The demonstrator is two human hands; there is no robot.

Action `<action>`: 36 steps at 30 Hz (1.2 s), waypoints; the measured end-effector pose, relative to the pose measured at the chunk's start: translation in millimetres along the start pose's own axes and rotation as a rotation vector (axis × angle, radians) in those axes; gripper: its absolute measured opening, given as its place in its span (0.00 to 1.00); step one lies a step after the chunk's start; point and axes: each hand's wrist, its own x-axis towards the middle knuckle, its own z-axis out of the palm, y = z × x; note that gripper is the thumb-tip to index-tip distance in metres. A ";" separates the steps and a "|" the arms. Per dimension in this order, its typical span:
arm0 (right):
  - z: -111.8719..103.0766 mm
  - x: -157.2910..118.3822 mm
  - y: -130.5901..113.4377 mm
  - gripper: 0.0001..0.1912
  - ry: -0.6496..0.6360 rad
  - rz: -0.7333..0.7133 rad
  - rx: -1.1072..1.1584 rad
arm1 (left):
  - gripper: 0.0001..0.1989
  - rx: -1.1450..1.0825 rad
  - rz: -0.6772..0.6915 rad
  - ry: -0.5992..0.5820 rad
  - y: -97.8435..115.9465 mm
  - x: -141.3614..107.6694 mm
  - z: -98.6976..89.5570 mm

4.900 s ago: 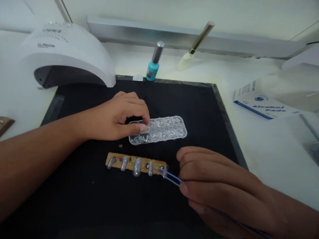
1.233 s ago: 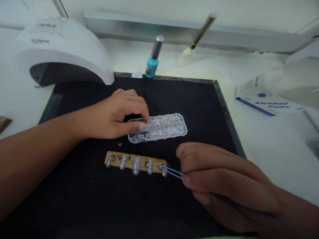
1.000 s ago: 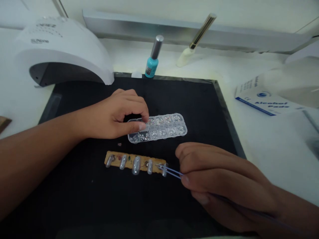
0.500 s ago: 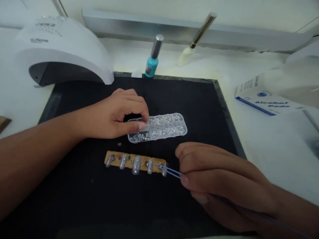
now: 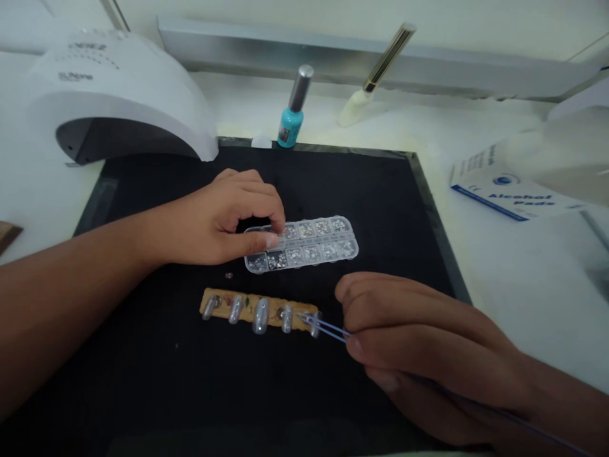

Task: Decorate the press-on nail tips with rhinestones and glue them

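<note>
Slightly shifted, slim bluish tweezers (image 5: pixel 327 329), apparently above rough-edged tan strip (image 5: pixel 250 311)

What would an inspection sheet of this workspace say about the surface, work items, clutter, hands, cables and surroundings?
Surface: flat black mat on a white tabletop.
Work items: clear plastic compartment box of tiny stones; tan rectangular strip bearing five shiny silver-grey nail tips.
Clutter: tiny shiny piece loose on the mat.
Hands: left hand touches the box's left part; right hand holds slim bluish tweezers, tips over the strip's right end.
Cables: nothing seen for certain.
Surroundings: white domed device, silver-capped teal bottle, cream bottle, white-and-blue Alcohol Pads box.
</note>
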 end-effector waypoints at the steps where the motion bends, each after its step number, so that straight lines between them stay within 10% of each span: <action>1: -0.1 -0.5 0.1 0.04 0.002 -0.001 0.004 | 0.09 0.002 0.000 -0.002 0.0 0.0 0.0; 18: -1.9 0.9 1.0 0.04 0.059 0.033 0.125 | 0.10 0.003 -0.011 -0.008 1.6 0.2 -0.7; 30: 6.1 1.7 21.2 0.08 0.419 0.094 0.415 | 0.10 -0.002 -0.038 -0.062 6.7 3.2 -7.6; 36: -22.1 6.3 8.4 0.11 0.389 0.029 0.320 | 0.09 0.034 0.008 -0.013 5.4 1.1 -0.8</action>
